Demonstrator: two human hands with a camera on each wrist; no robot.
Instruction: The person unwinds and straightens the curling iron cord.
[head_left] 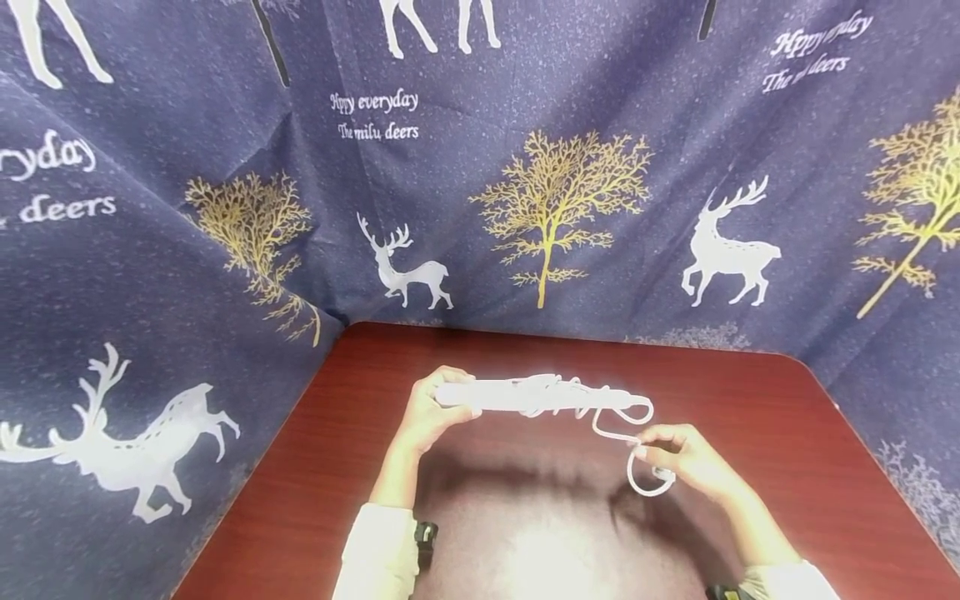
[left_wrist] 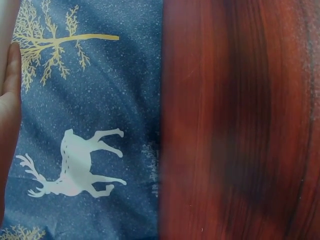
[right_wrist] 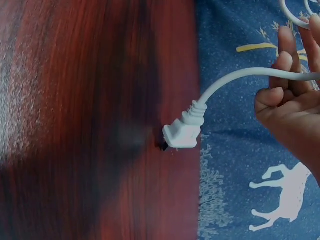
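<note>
The person's left hand (head_left: pixel 429 414) grips the near-left end of a long, narrow white bar (head_left: pixel 480 395), thumb on the side toward the body and fingers curled over the far side. Held by that bare end, the bar seems gripped there so the rest stays free for the round white cord (head_left: pixel 617 437), which lies in loose turns about its right half. The bar hangs level above the reddish-brown wood-grain table (head_left: pixel 300 492); glare washes out its face, so I cannot tell whether it has sockets.

The right hand (head_left: pixel 690 460), thumb and fingers bent together, pinches the cord between the wound part and the white moulded plug (right_wrist: pixel 184 131). The plug dangles on a curved tail over the table, touching neither hand; a pinch there probably lets the cord be steered while the plug swings clear.
</note>
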